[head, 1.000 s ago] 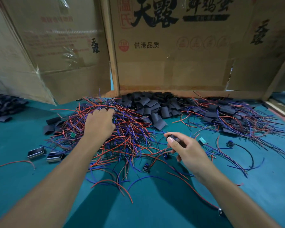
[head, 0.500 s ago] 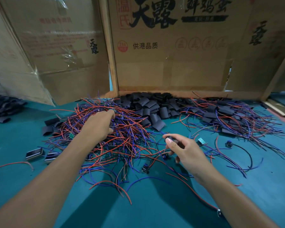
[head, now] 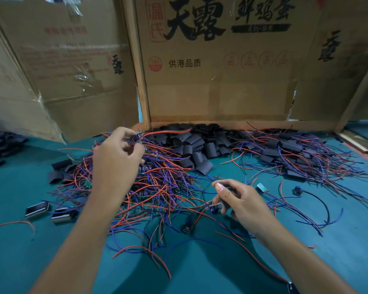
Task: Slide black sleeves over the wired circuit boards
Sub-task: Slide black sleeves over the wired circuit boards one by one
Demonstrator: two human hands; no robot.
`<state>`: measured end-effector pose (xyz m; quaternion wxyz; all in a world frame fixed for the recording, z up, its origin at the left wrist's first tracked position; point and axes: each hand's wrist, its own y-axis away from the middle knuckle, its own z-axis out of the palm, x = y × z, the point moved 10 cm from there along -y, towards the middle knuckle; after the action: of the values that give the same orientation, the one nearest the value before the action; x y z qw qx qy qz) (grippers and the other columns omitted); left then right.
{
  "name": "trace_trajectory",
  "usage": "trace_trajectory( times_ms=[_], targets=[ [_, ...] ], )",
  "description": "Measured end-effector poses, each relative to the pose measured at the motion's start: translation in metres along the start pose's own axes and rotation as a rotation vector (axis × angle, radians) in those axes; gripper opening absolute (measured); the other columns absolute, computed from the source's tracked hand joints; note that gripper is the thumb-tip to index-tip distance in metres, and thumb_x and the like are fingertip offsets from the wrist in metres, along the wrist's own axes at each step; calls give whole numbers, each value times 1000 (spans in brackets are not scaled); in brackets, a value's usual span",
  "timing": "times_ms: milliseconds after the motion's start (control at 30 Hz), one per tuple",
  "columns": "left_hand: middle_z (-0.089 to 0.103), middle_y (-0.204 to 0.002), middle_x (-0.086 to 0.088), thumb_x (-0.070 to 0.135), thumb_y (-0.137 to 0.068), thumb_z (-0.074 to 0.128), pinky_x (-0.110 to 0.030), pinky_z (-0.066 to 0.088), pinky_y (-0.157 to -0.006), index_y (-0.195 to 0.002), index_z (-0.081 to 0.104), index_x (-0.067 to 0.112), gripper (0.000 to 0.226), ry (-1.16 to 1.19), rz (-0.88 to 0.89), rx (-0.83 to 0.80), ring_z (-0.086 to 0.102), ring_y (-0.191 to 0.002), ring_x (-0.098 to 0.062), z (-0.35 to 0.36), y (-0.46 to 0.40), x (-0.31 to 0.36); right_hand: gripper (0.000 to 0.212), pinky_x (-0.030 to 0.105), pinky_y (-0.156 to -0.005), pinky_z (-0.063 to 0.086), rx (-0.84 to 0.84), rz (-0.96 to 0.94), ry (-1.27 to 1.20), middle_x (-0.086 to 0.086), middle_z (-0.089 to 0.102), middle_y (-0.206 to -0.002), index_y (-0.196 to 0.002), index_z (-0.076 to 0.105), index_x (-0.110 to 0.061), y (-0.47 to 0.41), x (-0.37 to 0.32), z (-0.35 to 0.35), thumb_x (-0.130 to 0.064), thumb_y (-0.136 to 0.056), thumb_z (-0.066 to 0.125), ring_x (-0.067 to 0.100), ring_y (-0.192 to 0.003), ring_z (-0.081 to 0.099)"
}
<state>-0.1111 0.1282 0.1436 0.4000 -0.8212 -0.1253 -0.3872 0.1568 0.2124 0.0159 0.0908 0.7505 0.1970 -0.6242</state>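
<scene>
The left hand (head: 117, 164) has come up out of the wire pile (head: 157, 183) since a second ago. Then it lay flat on the pile. Now it is raised, and its fingers (head: 125, 132) pinch the end of a wired board (head: 139, 137). The board is small and partly hidden, so I cannot see it well. Its red wire (head: 170, 131) sticks out to the right, almost level.

The right hand (head: 240, 200) has hardly moved. It is low, near the worktop (head: 19, 240), to the right of the pile. Its thumb and first finger are curled and pinch something small and dark. I think it is a black sleeve (head: 223, 185), but most of it is hidden by the fingers.

More loose sleeves (head: 196, 145) lie in a heap at the back, by the cardboard (head: 217, 81). Boards that seem to be done lie in the right pile (head: 295, 153).

The board is up and to the left of the right hand, and the two are well apart. The board's wires run left to right, so the wire tips point toward the sleeve hand. I think the two hands must come together next. The sleeve's open end should face left so the wires can go in first. The thin wires may bend or snag on the pile as the board lifts away.
</scene>
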Motion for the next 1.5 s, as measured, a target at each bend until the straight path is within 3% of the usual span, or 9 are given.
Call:
trace_trajectory(
  times_ms=[133,267,500,667,767,867,1000,1200,1500],
  targets=[
    [68,-107,-13,-9,-95,44,-33,61,-71,-116,58,12,34,615,-228,-104,73,-89,-27,30,26,-8,12,16,-47,38,-3,11,1,6,72,-82,-100,66,-25,1,3,-1,-33,-94,59,15,-59,59],
    [68,-110,-14,-1,-99,48,-33,60,-72,-110,60,6,18,987,-347,-180,72,-96,-33,51,48,-9,9,28,-47,46,35,46,-56,15,69,-83,-98,66,-18,-1,9,-7,-23,-91,65,15,-62,61],
    [67,-120,-14,0,-84,65,-25,57,-66,-107,57,8,26,1053,-258,-94,73,-95,-24,42,53,7,21,34,-74,58,1,-24,9,-1,70,-84,-106,66,-13,1,0,-6,-9,-86,71,14,-76,68],
    [66,-122,-14,-1,-84,66,-26,58,-69,-104,58,11,24,1021,-221,-65,73,-98,-25,34,51,6,38,7,-80,46,-3,-260,314,-16,69,-100,-105,62,-41,12,-34,3,-13,-82,76,2,-96,63],
    [67,-121,-11,-4,-87,65,-26,58,-70,-104,58,11,24,1006,-204,-88,73,-98,-28,34,50,4,44,2,-83,39,90,-383,401,-15,66,-106,-109,62,-41,18,-53,-3,-10,-81,76,-4,-100,58],
    [69,-118,-7,0,-86,67,-27,58,-70,-103,59,13,23,984,-174,-108,72,-99,-29,34,49,5,40,10,-90,44,160,-380,413,-13,66,-111,-118,65,-29,19,-57,-14,-14,-82,77,-2,-104,58],
    [69,-118,-7,1,-85,68,-25,58,-69,-101,62,17,23,959,-117,-115,73,-97,-30,33,49,8,40,14,-79,51,157,-379,375,-13,66,-106,-115,65,-30,24,-60,-11,-17,-80,78,6,-98,62],
    [69,-119,-9,-2,-88,66,-23,57,-66,-102,60,15,23,902,-67,-137,74,-93,-27,33,49,12,42,39,-88,51,223,-443,500,-2,64,-104,-120,66,-16,31,-75,-13,-12,-79,78,16,-96,60],
    [69,-119,-11,-8,-89,64,-26,58,-66,-100,60,15,26,877,-53,-133,74,-90,-29,33,50,14,47,19,-91,44,165,-495,563,-3,58,-109,-123,66,-21,34,-82,-9,-6,-80,76,5,-97,54]
  ],
)
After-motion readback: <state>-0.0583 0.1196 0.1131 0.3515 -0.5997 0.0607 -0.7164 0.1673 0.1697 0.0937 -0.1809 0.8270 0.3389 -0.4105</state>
